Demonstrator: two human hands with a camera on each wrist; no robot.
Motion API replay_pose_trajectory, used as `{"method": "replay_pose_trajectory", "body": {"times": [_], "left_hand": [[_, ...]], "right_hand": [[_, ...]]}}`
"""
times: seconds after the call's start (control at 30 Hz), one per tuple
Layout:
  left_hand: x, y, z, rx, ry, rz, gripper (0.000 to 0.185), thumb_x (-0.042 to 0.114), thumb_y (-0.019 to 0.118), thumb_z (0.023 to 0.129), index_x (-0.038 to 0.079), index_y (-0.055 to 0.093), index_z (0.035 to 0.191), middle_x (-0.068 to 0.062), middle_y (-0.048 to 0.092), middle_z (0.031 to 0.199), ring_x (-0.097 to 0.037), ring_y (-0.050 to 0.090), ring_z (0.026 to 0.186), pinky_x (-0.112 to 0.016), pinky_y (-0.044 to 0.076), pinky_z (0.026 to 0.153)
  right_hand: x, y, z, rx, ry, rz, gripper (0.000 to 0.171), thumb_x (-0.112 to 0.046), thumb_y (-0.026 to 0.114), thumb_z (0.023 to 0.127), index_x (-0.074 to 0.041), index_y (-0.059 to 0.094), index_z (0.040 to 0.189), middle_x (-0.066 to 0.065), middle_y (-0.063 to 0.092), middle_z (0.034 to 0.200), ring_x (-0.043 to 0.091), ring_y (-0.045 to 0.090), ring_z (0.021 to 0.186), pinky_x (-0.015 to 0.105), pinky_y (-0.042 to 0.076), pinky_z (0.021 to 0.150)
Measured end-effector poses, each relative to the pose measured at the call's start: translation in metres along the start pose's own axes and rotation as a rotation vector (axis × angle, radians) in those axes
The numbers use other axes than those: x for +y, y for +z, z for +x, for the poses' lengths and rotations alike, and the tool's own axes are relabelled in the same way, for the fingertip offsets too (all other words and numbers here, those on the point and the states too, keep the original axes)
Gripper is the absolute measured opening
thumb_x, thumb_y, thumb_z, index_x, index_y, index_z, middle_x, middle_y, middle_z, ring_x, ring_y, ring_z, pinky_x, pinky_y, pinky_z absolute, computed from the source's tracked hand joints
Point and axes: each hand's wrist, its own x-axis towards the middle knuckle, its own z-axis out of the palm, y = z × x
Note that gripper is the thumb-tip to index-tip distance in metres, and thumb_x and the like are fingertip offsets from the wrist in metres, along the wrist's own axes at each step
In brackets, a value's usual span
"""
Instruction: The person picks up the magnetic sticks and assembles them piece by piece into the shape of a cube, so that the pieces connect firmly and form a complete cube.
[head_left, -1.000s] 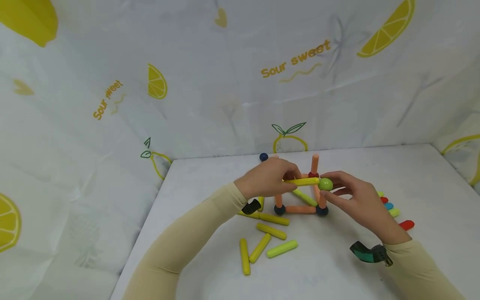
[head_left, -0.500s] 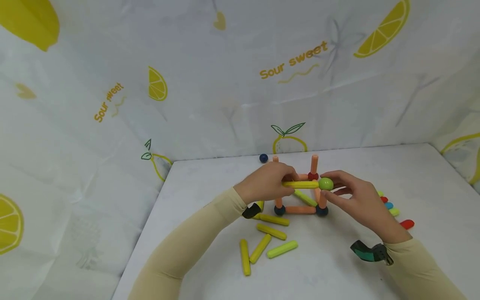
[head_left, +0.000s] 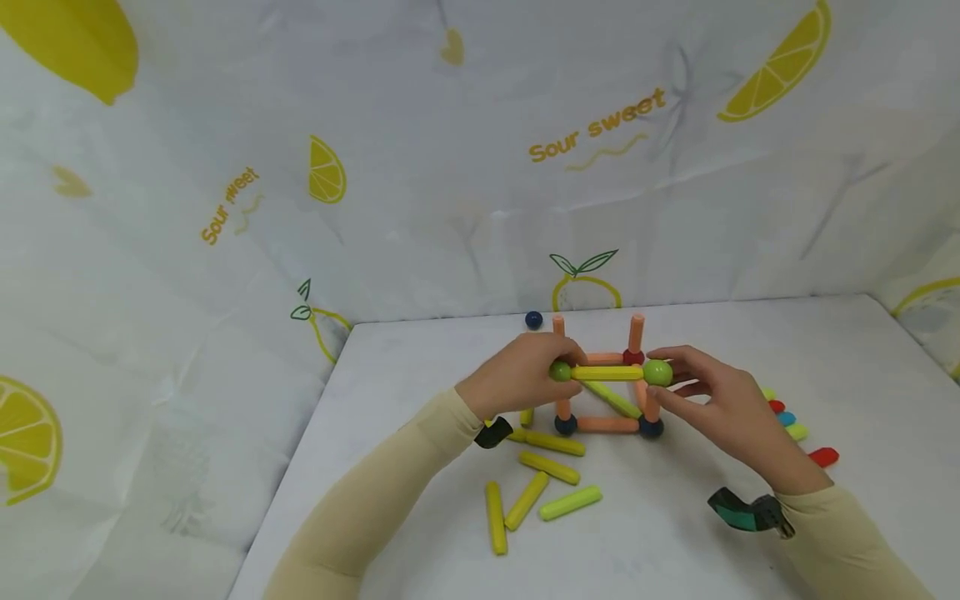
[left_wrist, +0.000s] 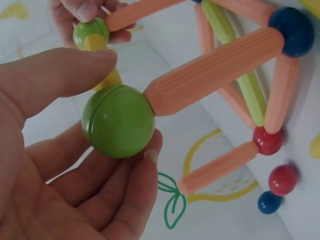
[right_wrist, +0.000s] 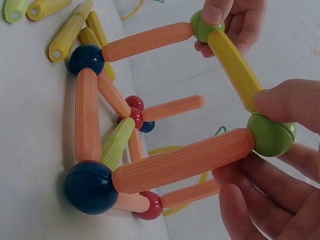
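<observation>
1. Two green balls capped a yellow rod (head_left: 607,373) above the orange-rod frame (head_left: 607,423) on the counter (head_left: 675,533).
2. We saw the left hand (head_left: 517,377) pinching the left green ball (head_left: 559,372) between thumb and fingers.
3. We saw the right hand (head_left: 712,404) gripping the right green ball (head_left: 657,372) likewise.
4. Several loose yellow rods (head_left: 525,500) lay near the frame, toward the person.

A white tabletop (head_left: 750,550) stands in front of a white cloth backdrop (head_left: 450,217). The backdrop is printed with yellow lemon slices (head_left: 780,67) and the words "Sour sweet" (head_left: 596,127), and it folds around the tabletop's left and right sides.
</observation>
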Motion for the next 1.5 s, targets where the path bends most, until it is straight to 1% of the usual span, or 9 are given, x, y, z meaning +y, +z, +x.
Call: {"method": "replay_pose_trajectory", "body": {"times": [0.23, 0.37, 0.5, 0.63, 0.73, 0.87, 0.93, 1.17, 1.5], "left_hand": [[-0.007, -0.001, -0.023, 0.169, -0.017, -0.04, 0.05, 0.039, 0.077, 0.102, 0.016, 0.063, 0.144, 0.006, 0.07, 0.132, -0.009, 0.067, 0.12, -0.027, 0.056, 0.106], [-0.01, 0.001, -0.045, 0.285, -0.008, -0.107, 0.046, 0.037, 0.076, 0.103, 0.015, 0.064, 0.141, 0.003, 0.07, 0.132, -0.013, 0.068, 0.117, -0.033, 0.058, 0.105], [-0.013, 0.009, -0.067, 0.324, -0.021, -0.145, 0.035, 0.031, 0.075, 0.103, 0.012, 0.07, 0.132, 0.001, 0.074, 0.124, -0.016, 0.071, 0.11, -0.037, 0.061, 0.099], [-0.019, 0.022, -0.081, 0.277, -0.039, -0.139, 0.027, 0.03, 0.075, 0.104, 0.012, 0.075, 0.124, 0.0, 0.077, 0.118, -0.015, 0.072, 0.106, -0.037, 0.062, 0.095], [-0.024, 0.032, -0.088, 0.225, -0.059, -0.131, 0.02, 0.031, 0.073, 0.105, 0.017, 0.076, 0.119, 0.005, 0.077, 0.112, -0.009, 0.071, 0.102, -0.032, 0.062, 0.094], [-0.03, 0.044, -0.097, 0.142, -0.094, -0.107, 0.015, 0.031, 0.073, 0.105, 0.02, 0.076, 0.115, 0.014, 0.074, 0.104, 0.0, 0.067, 0.095, -0.023, 0.059, 0.091], [-0.031, 0.049, -0.101, 0.099, -0.094, -0.068, 0.014, 0.032, 0.074, 0.104, 0.021, 0.076, 0.113, 0.015, 0.073, 0.101, 0.0, 0.066, 0.093, -0.02, 0.058, 0.088], [-0.024, 0.067, -0.106, -0.036, -0.064, 0.012, 0.015, 0.032, 0.077, 0.102, 0.02, 0.078, 0.111, 0.017, 0.069, 0.095, 0.002, 0.06, 0.086, -0.015, 0.053, 0.081], [-0.004, 0.094, -0.098, -0.151, -0.003, 0.186, 0.009, 0.031, 0.081, 0.098, 0.023, 0.079, 0.103, 0.016, 0.059, 0.08, 0.002, 0.049, 0.073, -0.014, 0.042, 0.069]], "right_hand": [[0.005, -0.01, -0.005, 0.016, -0.001, -0.028, 0.059, -0.035, 0.082, 0.098, -0.016, 0.059, 0.15, 0.016, 0.078, 0.122, 0.036, 0.074, 0.108, 0.012, 0.054, 0.08], [0.012, -0.019, -0.011, 0.031, 0.02, -0.042, 0.054, -0.036, 0.077, 0.102, -0.017, 0.06, 0.149, 0.015, 0.078, 0.125, 0.005, 0.07, 0.106, 0.007, 0.05, 0.08], [0.022, -0.03, -0.017, 0.05, 0.056, -0.072, 0.048, -0.04, 0.07, 0.107, -0.016, 0.062, 0.148, 0.016, 0.077, 0.126, -0.027, 0.049, 0.096, 0.005, 0.047, 0.077], [0.037, -0.045, -0.027, 0.036, 0.108, -0.115, 0.044, -0.043, 0.065, 0.109, -0.017, 0.064, 0.144, 0.016, 0.078, 0.123, -0.022, 0.054, 0.091, 0.016, 0.052, 0.062], [0.048, -0.053, -0.035, 0.015, 0.138, -0.167, 0.041, -0.042, 0.066, 0.109, -0.015, 0.066, 0.14, 0.018, 0.078, 0.123, 0.006, 0.072, 0.094, 0.021, 0.052, 0.058], [0.065, -0.061, -0.048, -0.005, 0.161, -0.248, 0.041, -0.038, 0.071, 0.106, -0.007, 0.07, 0.133, 0.025, 0.075, 0.124, 0.04, 0.074, 0.098, 0.02, 0.053, 0.062], [0.073, -0.066, -0.055, -0.02, 0.185, -0.275, 0.04, -0.033, 0.075, 0.103, -0.004, 0.071, 0.13, 0.028, 0.074, 0.124, 0.042, 0.073, 0.095, 0.023, 0.055, 0.061], [0.09, -0.077, -0.068, -0.09, 0.278, -0.34, 0.042, -0.016, 0.079, 0.097, 0.007, 0.067, 0.13, 0.041, 0.063, 0.128, 0.05, 0.067, 0.094, 0.057, 0.065, 0.072], [0.099, -0.072, -0.064, -0.169, 0.272, -0.387, 0.038, -0.009, 0.086, 0.088, 0.004, 0.073, 0.121, 0.04, 0.064, 0.123, 0.052, 0.064, 0.094, 0.059, 0.063, 0.073]]}}
